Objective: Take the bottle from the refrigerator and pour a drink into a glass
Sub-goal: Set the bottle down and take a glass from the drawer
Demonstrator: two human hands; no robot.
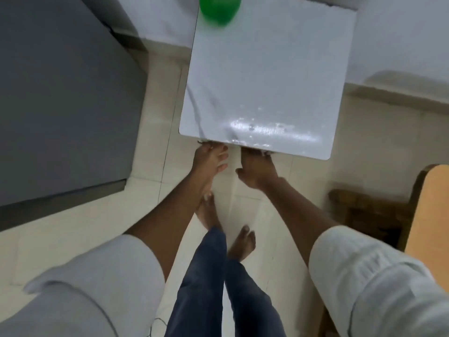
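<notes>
Green object (219,9) at the far left corner of the surface (267,76): blurred, cut by the top picture edge, kind not clear. Fingers (263,154) of right hand (257,170) partly hidden under the near edge. Grey appliance (60,100) cut at left.

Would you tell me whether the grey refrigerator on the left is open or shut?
Shut, it seems: the refrigerator shows one unbroken grey face, with no shelves or interior visible. Both hands are at the white table edge instead.
</notes>
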